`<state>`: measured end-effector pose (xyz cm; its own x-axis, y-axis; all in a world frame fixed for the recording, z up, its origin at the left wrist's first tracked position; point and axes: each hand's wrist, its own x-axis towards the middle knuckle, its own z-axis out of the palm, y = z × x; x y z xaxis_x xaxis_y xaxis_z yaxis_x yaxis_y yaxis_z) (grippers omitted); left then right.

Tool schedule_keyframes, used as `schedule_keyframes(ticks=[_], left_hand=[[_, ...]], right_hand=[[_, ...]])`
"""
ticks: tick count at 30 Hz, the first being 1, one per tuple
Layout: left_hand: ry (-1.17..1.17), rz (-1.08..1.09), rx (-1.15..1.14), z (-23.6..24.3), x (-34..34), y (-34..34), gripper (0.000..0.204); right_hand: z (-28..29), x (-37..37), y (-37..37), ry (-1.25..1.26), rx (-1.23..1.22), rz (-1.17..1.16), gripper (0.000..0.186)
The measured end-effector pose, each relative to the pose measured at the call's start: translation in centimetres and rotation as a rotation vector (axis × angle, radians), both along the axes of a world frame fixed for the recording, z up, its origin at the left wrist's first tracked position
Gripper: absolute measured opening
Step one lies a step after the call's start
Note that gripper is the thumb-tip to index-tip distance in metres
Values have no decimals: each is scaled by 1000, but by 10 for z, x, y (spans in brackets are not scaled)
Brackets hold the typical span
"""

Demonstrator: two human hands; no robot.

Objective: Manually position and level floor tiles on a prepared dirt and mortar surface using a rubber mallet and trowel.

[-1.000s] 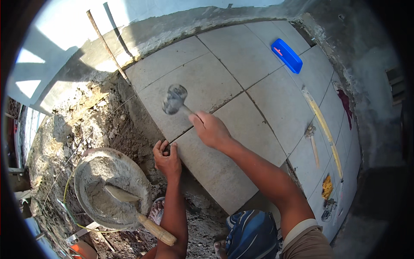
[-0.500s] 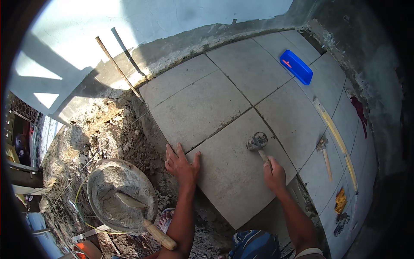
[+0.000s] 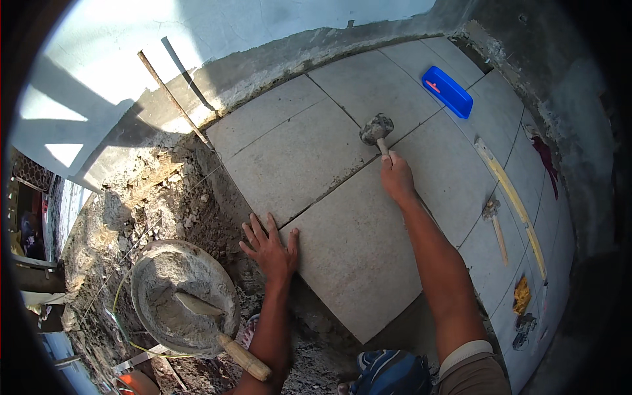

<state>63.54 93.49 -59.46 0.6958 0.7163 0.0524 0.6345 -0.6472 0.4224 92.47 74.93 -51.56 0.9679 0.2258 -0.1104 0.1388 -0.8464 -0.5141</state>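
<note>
Mallet (image 3: 376, 128) gripped in my right hand (image 3: 397, 178), left hand (image 3: 271, 247) spread flat on the tile's (image 3: 355, 250) left edge; a hard blow could crack it.

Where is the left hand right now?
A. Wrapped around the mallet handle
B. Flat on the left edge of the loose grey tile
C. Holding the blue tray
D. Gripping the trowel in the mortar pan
B: the left hand lies spread, palm down, on the near-left edge of the grey tile, while the right hand holds the mallet.
</note>
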Motion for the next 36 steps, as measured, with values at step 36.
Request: schedule_keyframes(ticks=[36], left_hand=[[-486,388,-560,8,-8,8,55]], right_hand=[[3,-78,59,-235,-84,297,44]])
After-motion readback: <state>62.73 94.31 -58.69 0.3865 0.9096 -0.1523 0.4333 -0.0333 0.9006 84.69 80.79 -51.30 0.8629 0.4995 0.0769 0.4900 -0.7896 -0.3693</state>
